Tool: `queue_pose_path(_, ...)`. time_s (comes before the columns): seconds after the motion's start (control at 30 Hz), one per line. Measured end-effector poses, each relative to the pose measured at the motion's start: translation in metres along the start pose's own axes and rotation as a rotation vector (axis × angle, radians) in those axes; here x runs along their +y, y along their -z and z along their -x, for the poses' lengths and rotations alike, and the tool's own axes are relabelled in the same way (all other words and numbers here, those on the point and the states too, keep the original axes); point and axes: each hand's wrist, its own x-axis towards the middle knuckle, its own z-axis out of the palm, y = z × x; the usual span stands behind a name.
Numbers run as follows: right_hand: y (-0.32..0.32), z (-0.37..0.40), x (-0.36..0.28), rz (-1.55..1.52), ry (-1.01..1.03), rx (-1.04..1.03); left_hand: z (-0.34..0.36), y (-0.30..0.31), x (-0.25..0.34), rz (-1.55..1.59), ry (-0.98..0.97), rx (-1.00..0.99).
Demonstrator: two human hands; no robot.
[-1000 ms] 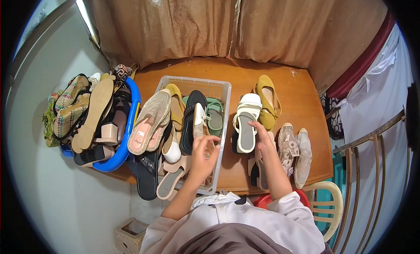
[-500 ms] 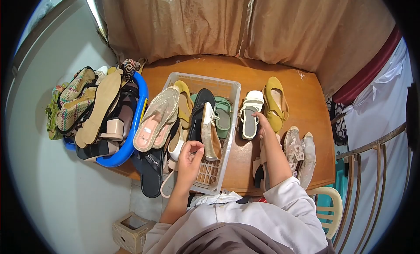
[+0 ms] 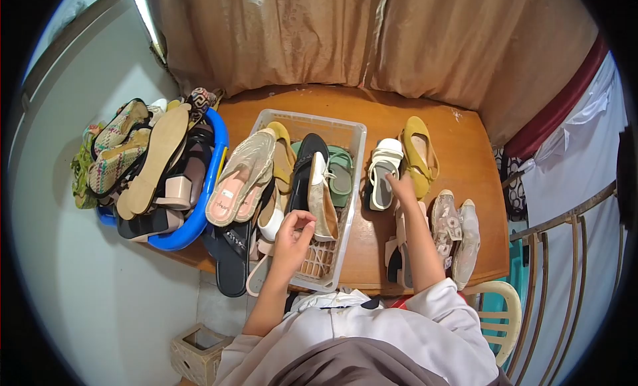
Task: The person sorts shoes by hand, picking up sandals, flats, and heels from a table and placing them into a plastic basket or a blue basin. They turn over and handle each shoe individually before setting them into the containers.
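My left hand [image 3: 293, 240] hovers over the near part of a clear plastic basket [image 3: 359, 160], its fingers curled in with nothing visible in them. Beside it a white-and-gold flat shoe [image 3: 321, 203] leans on a black sandal [image 3: 309, 160]; a green sandal [image 3: 340, 180] lies behind. My right hand [image 3: 404, 187] is at the right edge of a pair of white strappy sandals [image 3: 383, 177] on the table. Its thumb reaches over the nearer sandal and the fingers are apart. A mustard pair of flats [image 3: 419, 153] lies just beyond that hand.
A blue tub [image 3: 193, 233] heaped with shoes stands at the left. Beige slip-ons [image 3: 232, 190] and a black slipper [image 3: 229, 260] overlap the basket's left side. Lace flats [image 3: 458, 233] sit at the table's [image 3: 372, 246] right, with a plastic chair [image 3: 502, 313] below.
My right hand has shifted slightly right along the white sandals, and the nearer sandal has turned a little. My left hand has moved slightly to the right, still curled.
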Motion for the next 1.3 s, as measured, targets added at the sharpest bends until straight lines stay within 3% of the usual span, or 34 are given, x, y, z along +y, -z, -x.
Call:
queue_pose_path(0.1, -0.001, 0.039, -0.022, -0.125, 0.442, 0.374, 0.0, 0.008, 0.003, -0.058, -0.01, 0.01)
queue_pose_path(0.13, 0.003, 0.064, -0.045, -0.284, 0.451, 0.311, 0.0, 0.01, 0.005, -0.124, -0.018, 0.027)
queue_pose_path(0.17, 0.006, 0.088, -0.063, -0.255, 0.495, 0.225, 0.0, 0.014, 0.007, -0.19, -0.025, 0.042)
queue_pose_path(0.23, -0.001, 0.122, -0.078, -0.454, 0.461, -0.233, 0.002, 0.023, 0.011, -0.323, -0.037, 0.069)
queue_pose_path(0.27, -0.011, 0.134, -0.082, -0.386, 0.441, -0.349, 0.003, 0.028, 0.009, -0.427, -0.112, 0.103)
queue_pose_path(0.37, -0.032, 0.156, -0.086, 0.058, 0.762, -0.218, 0.013, 0.04, 0.025, -0.706, 0.006, 0.039)
queue_pose_path(0.4, -0.033, 0.159, -0.089, 0.147, 0.783, -0.218, 0.016, 0.046, 0.026, -0.811, 0.106, -0.022)
queue_pose_path(0.5, -0.036, 0.161, -0.097, 0.368, 0.812, -0.237, 0.028, 0.059, 0.002, -1.042, 0.052, -0.135)
queue_pose_path(0.57, -0.038, 0.159, -0.1, 0.451, 0.791, -0.269, 0.034, 0.057, -0.002, -1.137, 0.149, -0.153)
queue_pose_path(0.63, -0.038, 0.158, -0.102, 0.373, 0.71, -0.293, 0.037, 0.053, -0.003, -1.245, 0.153, -0.131)
queue_pose_path(0.77, -0.042, 0.158, -0.092, 0.319, 0.765, -0.225, 0.04, 0.052, -0.005, -1.237, 0.084, -0.073)
queue_pose_path(0.87, -0.046, 0.161, -0.087, 0.358, 0.841, -0.148, 0.035, 0.061, -0.013, -0.948, 0.048, -0.079)
queue_pose_path(1.0, -0.045, 0.164, -0.086, 0.322, 0.858, -0.099, 0.025, 0.067, 0.006, -0.947, -0.108, 0.24)
queue_pose_path(1.1, -0.045, 0.164, -0.085, 0.318, 0.849, -0.094, 0.012, 0.072, 0.023, -1.386, -0.203, 0.555)
queue_pose_path(1.2, -0.045, 0.164, -0.085, 0.294, 0.845, -0.097, -0.008, 0.091, 0.017, -1.59, -0.155, 0.595)
queue_pose_path(1.3, -0.046, 0.164, -0.083, 0.277, 0.843, -0.086, -0.022, 0.093, 0.02, -1.544, -0.082, 0.509)
